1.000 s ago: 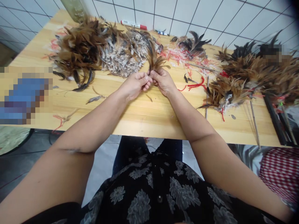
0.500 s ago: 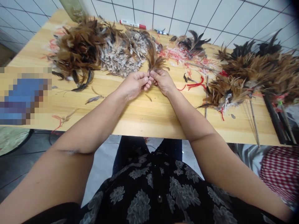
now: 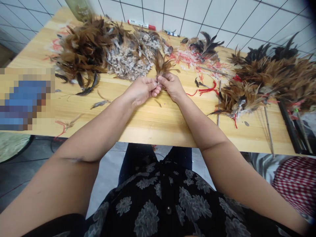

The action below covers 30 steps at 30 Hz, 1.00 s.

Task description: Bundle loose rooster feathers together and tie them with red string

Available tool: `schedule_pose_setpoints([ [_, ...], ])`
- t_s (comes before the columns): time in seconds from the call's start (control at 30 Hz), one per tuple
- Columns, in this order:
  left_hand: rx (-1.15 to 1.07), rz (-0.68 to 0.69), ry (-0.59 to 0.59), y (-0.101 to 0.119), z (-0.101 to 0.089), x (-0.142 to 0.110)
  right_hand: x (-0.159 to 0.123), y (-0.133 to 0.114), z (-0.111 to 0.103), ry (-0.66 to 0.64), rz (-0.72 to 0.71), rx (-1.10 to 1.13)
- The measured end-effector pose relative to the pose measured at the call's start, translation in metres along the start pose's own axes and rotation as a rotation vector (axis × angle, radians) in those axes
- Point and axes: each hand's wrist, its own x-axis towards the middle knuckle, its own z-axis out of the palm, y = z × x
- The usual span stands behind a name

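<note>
A small bunch of brown feathers point(image 3: 162, 65) fans upward between my hands, over the middle of the table. My left hand point(image 3: 145, 89) is closed, its thumb and fingers pinched at the bunch's lower end. Close against it, my right hand point(image 3: 171, 86) pinches the same base from the other side. The quill ends are hidden by my fingers. Just behind lies a heap of grey-white and brown feathers point(image 3: 130, 62), and a darker brown heap point(image 3: 84, 49) adjoins it on the left. Red string point(image 3: 208, 88) lies to the right of my right hand.
On the right are brown feather bundles point(image 3: 242, 95) with thin sticks point(image 3: 269, 131) and a black tray point(image 3: 288, 128). Red and white shredded strands point(image 3: 186, 57) lie at the back. Markers point(image 3: 142, 25) rest by the tiled wall. Loose feathers point(image 3: 100, 103) lie left of my hands.
Both hands stay nearly in place around the feather bunch, with small finger shifts at its base. The bunch leans slightly differently, and the whole view has shifted a little.
</note>
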Motion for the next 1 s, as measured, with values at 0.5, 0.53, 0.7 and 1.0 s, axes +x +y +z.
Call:
schedule_pose_setpoints([
  [0.5, -0.048, -0.061, 0.018, 0.006, 0.004, -0.005, 0.002, 0.010, -0.005, 0.019, -0.036, -0.023],
  [0.53, -0.059, -0.048, 0.006, 0.005, 0.002, -0.003, 0.003, 0.011, -0.006, 0.012, -0.043, -0.007],
  [0.7, -0.061, 0.000, -0.013, -0.001, -0.004, 0.002, 0.013, 0.021, -0.012, -0.019, -0.098, 0.011],
  [1.0, -0.038, 0.012, -0.004, -0.008, -0.013, 0.011, 0.023, 0.040, -0.017, -0.065, -0.239, -0.025],
])
